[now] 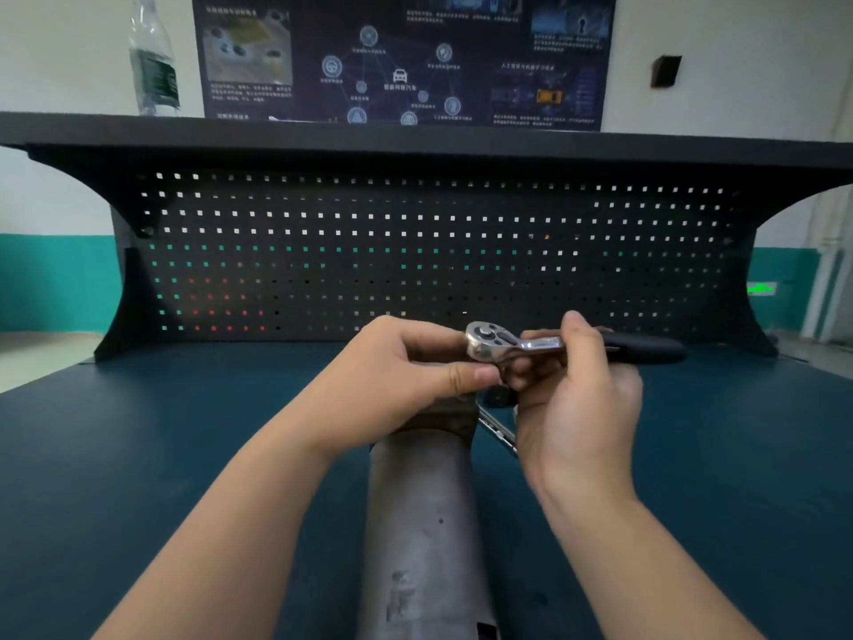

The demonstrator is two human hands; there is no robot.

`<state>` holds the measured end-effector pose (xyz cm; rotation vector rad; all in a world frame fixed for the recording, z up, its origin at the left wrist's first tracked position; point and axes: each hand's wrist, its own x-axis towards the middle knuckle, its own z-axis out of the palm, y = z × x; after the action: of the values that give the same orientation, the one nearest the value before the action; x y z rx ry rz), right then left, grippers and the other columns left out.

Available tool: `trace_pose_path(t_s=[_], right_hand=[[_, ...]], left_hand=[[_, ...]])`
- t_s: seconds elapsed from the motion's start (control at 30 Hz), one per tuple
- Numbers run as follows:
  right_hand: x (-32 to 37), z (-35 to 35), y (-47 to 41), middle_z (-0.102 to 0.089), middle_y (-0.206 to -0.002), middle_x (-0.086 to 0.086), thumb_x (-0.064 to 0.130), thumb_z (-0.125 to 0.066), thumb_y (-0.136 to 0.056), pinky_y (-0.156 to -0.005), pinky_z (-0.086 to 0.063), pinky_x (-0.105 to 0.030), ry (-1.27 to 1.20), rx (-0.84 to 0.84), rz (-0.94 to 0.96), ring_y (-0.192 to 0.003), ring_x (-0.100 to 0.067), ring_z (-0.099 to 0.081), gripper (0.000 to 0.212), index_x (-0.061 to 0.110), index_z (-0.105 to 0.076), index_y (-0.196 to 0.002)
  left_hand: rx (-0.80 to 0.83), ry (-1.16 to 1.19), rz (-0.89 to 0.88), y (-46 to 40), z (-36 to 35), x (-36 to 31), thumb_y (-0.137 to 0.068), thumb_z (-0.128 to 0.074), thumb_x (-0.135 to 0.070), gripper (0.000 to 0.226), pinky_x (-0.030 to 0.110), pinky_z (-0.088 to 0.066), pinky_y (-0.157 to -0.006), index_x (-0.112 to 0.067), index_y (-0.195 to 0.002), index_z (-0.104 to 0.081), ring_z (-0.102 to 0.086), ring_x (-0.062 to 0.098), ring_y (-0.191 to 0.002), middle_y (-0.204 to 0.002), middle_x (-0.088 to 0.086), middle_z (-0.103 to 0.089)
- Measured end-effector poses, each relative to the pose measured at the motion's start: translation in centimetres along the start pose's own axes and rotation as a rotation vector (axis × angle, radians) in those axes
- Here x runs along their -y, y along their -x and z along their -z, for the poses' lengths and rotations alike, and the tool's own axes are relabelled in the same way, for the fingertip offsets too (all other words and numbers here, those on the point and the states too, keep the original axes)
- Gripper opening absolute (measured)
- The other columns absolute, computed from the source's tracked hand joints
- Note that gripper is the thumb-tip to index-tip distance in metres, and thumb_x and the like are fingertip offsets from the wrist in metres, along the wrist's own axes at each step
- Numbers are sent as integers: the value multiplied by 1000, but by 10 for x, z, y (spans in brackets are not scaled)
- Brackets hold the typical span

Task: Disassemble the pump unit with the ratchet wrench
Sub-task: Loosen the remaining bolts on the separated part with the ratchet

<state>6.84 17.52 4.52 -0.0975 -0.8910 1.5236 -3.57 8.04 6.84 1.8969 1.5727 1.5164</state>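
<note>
So the biggest thing here is the dark blue-green workbench top (138, 455), which fills the whole near half of the view. Behind it at the far edge stands a black perforated metal back panel (415, 251) with a black shelf (415, 136) running across the top. On the far wall above that hangs a dark blue poster with car diagrams (401, 57), and a clear plastic water bottle (154, 57) stands on the shelf at the far left.

Lying on the bench right down the middle is the long grey cylindrical metal pump unit (420, 524), running from the near edge away toward the hands. Its far end is mostly covered by the hands, so can't tell what the fittings there look like. A thin silvery metal rod (496, 429) pokes out just to the right of the pump body, beside the right wrist.

Then the chrome ratchet wrench with a black handle (531, 346) sits above the far end of the pump, head to the left, handle pointing right. The right hand (577, 399) is curled around the wrench shank, thumb up on the far side of it. The left hand (406, 367) has fingers curled and thumb pressed in just below the ratchet head, pinching something there; can't make out exactly what, it's hidden under the fingers.
</note>
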Motion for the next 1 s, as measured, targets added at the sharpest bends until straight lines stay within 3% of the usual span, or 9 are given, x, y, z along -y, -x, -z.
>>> trace_pose_path(t_s=[0.13, 0.33, 0.43, 0.57, 0.67, 0.73, 0.83, 1.0], right_hand=[[-2, 2, 0, -56, -49, -4, 17, -47, -100, -43, -39, -23, 34, 51, 4, -42, -13, -49, 35, 2, -53, -69], [10, -2, -3, -69, -65, -5, 25, -51, -99, -38, -40, -19, -47, 36, -130, -39, -8, -49, 30, -3, -51, -110], [17, -2, -10, -69, -63, -2, 17, -48, -100, -34, -34, -17, -51, 93, -214, -35, -7, -44, 13, 5, -49, -95], [28, -9, -32, -55, -56, 1, 16, -43, -101, -33, -27, -16, 3, 261, -482, -32, -7, -33, 24, 10, -45, -78], [35, -18, -49, -52, -51, 5, 19, -41, -100, -39, -24, -15, 197, 467, -650, -32, -5, -30, 26, 12, -43, -75], [35, -25, -56, -52, -46, 6, 18, -42, -100, -39, -26, -13, 293, 561, -698, -32, -3, -33, 25, 11, -44, -76], [33, -32, -64, -60, -55, 2, 11, -48, -97, -33, -30, -11, 278, 537, -746, -34, -1, -37, 16, 6, -53, -83], [33, -25, -58, -55, -61, 3, 10, -56, -84, -33, -27, -8, -11, 419, -830, -33, -1, -33, 6, 6, -53, -80]], left_hand=[[-43, -18, -43, 0, -1, 6, -76, -74, -29, 21, 15, -48, -88, -27, -97, -77, -65, 4, -105, -103, -8, -74], [-145, -177, -60, 0, -7, 7, -74, -72, -44, 22, 31, -46, -99, -33, -92, -76, -61, 3, -107, -104, -11, -72], [-148, -191, -68, -2, -7, 9, -76, -67, -35, 19, 42, -48, -96, -31, -93, -75, -65, 9, -103, -101, -6, -73], [-127, -155, -52, -1, -7, 12, -74, -66, -47, 25, 49, -51, -90, -36, -95, -75, -69, 21, -99, -88, -8, -75], [-112, -157, -62, -2, -6, 11, -73, -64, -50, 23, 50, -51, -88, -39, -89, -75, -69, 26, -95, -83, -5, -76], [-88, -187, -61, 0, -2, 10, -76, -66, -46, 22, 47, -50, -92, -32, -90, -76, -69, 22, -94, -86, -4, -75], [-89, -158, -33, 4, 3, 11, -80, -64, -35, 15, 35, -50, -93, -29, -85, -77, -68, 7, -95, -88, -9, -75], [-161, -140, -12, 6, 1, 13, -78, -64, -34, 22, 48, -48, -94, -20, -89, -78, -67, 26, -100, -88, 3, -75]])
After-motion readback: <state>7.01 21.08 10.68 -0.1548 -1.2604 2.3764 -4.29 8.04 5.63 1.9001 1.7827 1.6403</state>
